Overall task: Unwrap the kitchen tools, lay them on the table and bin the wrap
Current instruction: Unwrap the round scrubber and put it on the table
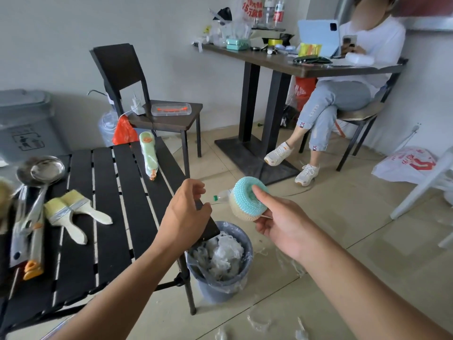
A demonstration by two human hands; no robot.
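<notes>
Scrubber (247, 200): teal knobbly top, cream underside.
Table (105, 217): black slats.
Bin (220, 288): grey-blue.
Brushes (71, 212): cream bristles, silver bands, pale handles.
Wrapped tool (148, 153): pale green, orange end.
Ladle (41, 170): shiny silver.

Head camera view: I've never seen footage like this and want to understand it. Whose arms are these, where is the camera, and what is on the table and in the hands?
There is no machine here. A person wears one camera on the head, looking forward and down, so both arms are their own. The right hand grips a round blue-and-cream scrubber, thumb on top. The left hand is curled by the corner of the black slatted table; whether it pinches anything is unclear. On the table lie a metal ladle, two pale brushes and a green tool in clear wrap. Beside the table stands a grey bin holding crumpled wrap.
</notes>
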